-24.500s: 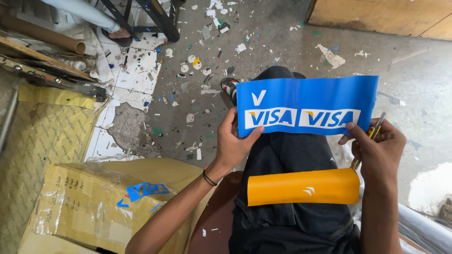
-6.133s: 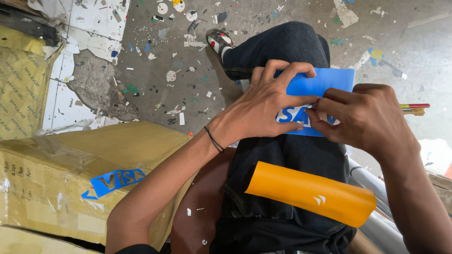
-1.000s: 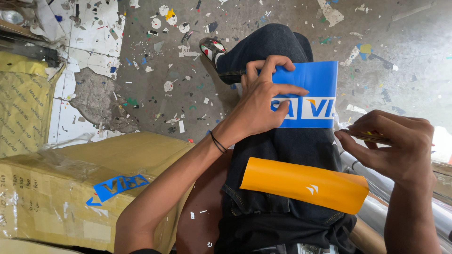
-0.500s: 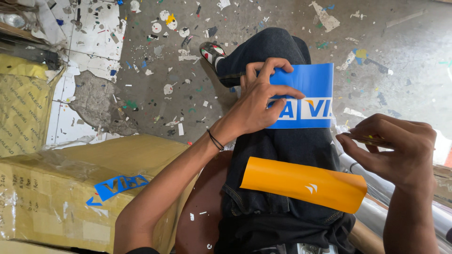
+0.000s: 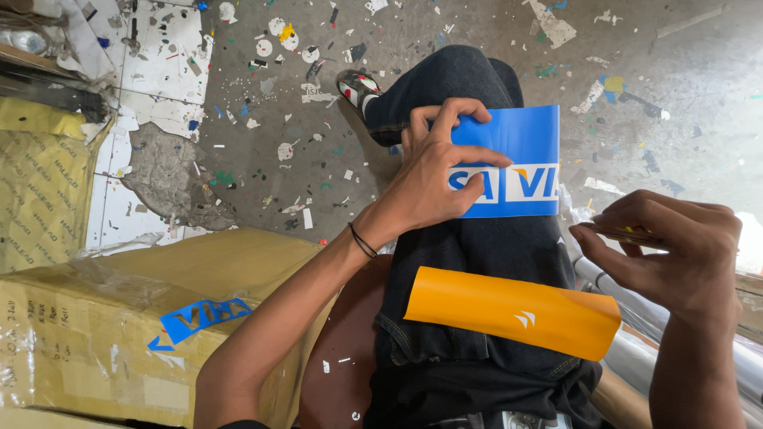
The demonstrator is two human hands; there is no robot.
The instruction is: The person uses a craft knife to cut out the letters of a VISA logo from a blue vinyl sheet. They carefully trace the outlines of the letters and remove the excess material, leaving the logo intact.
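My left hand presses flat on a blue vinyl sticker sheet with white lettering, which lies on my dark-jeaned knee. My right hand hovers to the right of the knee, fingers pinched on a thin pencil-like tool with a yellow patch. A curled orange vinyl sheet with a small white mark rests across my lap, below both hands.
A cardboard box with a blue cut-out sticker scrap stands at my left. The concrete floor is strewn with sticker scraps. Yellow wrapped packs lie far left. Shiny tubes lie under my right arm.
My right hand has left the blue sheet and drawn back to the right with the thin tool. My left hand stays on the sheet.
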